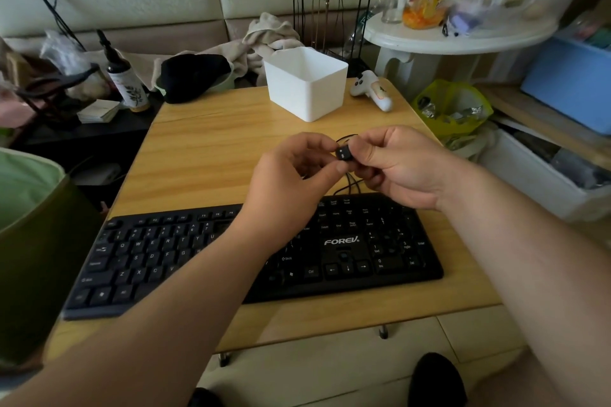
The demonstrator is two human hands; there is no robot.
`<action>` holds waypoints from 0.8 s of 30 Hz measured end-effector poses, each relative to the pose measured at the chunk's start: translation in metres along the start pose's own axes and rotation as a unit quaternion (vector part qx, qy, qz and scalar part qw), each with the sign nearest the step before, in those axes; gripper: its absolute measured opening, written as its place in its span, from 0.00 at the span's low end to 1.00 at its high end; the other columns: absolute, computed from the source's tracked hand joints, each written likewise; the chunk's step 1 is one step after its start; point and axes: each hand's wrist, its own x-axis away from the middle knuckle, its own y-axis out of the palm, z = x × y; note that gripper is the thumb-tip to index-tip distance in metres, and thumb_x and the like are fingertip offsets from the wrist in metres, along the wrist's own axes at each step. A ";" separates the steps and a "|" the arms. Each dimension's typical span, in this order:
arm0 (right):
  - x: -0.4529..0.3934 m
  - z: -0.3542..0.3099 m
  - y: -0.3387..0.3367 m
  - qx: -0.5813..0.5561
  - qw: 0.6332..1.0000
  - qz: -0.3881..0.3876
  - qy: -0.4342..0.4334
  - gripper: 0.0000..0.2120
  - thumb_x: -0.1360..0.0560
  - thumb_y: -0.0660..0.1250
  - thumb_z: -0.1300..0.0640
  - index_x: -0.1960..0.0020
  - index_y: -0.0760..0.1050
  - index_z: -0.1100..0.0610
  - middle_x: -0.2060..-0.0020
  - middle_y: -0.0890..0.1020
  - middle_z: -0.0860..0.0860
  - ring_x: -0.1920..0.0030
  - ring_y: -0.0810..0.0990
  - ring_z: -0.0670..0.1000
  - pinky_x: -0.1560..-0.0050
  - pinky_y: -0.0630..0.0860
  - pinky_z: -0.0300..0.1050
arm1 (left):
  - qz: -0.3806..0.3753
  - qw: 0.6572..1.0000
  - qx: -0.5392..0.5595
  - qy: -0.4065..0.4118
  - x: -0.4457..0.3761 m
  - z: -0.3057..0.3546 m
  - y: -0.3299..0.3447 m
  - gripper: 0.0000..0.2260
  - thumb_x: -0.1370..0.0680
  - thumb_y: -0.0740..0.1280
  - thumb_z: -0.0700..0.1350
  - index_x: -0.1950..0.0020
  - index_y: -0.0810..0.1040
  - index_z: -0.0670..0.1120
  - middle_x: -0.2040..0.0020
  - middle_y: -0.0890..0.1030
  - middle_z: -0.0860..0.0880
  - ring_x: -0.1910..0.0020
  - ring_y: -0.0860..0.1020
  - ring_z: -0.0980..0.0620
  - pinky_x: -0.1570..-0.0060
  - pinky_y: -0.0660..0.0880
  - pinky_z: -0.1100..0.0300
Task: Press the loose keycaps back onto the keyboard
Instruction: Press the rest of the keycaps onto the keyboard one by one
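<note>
- Keycap (343, 154), black and marked 8, is held up above the worktop (211, 155), beyond the keyboard (344, 241).
- Both forearms reach in from the bottom corners; left hand (291, 182) and right hand (396, 165) meet in mid-air, fingers curled.
- Each hand pinches the keycap between thumb and fingertips.
- Left forearm hides the keyboard's middle keys; the legends there are blurred.
- White bin (305, 82) stands behind.

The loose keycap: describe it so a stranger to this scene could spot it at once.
Start at the wooden table and its black keyboard. Above the keyboard's right half, the left hand and right hand meet in the air, pinching one small black keycap between their fingertips. It is the only key off the board, with white marks on top.
</note>
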 end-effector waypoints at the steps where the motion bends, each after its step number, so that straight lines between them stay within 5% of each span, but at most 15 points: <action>1: 0.002 0.000 0.000 0.000 1.000 -0.006 -0.003 0.09 0.32 0.72 0.52 0.56 0.81 0.57 0.68 0.80 0.51 0.68 0.69 0.45 0.68 0.64 0.35 | 0.000 1.000 0.000 0.004 0.001 0.000 -0.001 0.10 0.24 0.78 0.46 0.46 0.81 0.55 0.54 0.87 0.55 0.53 0.84 0.55 0.52 0.76 0.64; 10: 0.016 0.002 0.002 0.111 0.986 0.042 -0.119 0.02 0.26 0.75 0.60 0.55 0.83 0.55 0.67 0.84 0.49 0.69 0.76 0.44 0.67 0.72 0.37 | -0.004 1.000 0.001 -0.019 0.009 -0.002 0.000 0.08 0.22 0.76 0.46 0.45 0.83 0.53 0.53 0.88 0.55 0.54 0.85 0.56 0.53 0.79 0.58; 15: 0.027 0.003 -0.002 0.310 0.927 0.080 -0.194 0.13 0.24 0.76 0.60 0.51 0.83 0.41 0.60 0.87 0.43 0.58 0.84 0.42 0.52 0.81 0.46 | 0.003 0.995 0.059 -0.082 0.008 -0.001 0.005 0.05 0.22 0.76 0.45 0.48 0.83 0.50 0.54 0.88 0.50 0.64 0.81 0.58 0.63 0.74 0.64; 18: 0.036 0.004 -0.004 0.405 0.880 0.114 -0.221 0.15 0.25 0.78 0.57 0.48 0.83 0.36 0.59 0.85 0.39 0.55 0.84 0.41 0.49 0.82 0.44 | -0.006 0.992 0.082 -0.096 0.006 -0.001 0.010 0.04 0.22 0.76 0.44 0.49 0.84 0.49 0.54 0.88 0.49 0.56 0.85 0.52 0.54 0.79 0.60; 24: 0.049 -0.002 -0.013 0.491 0.827 0.126 -0.243 0.11 0.27 0.77 0.53 0.45 0.86 0.44 0.60 0.84 0.39 0.60 0.82 0.42 0.57 0.83 0.44 | -0.039 0.990 0.080 -0.105 0.005 0.001 0.020 0.05 0.21 0.75 0.42 0.46 0.85 0.48 0.53 0.88 0.49 0.49 0.86 0.50 0.44 0.81 0.56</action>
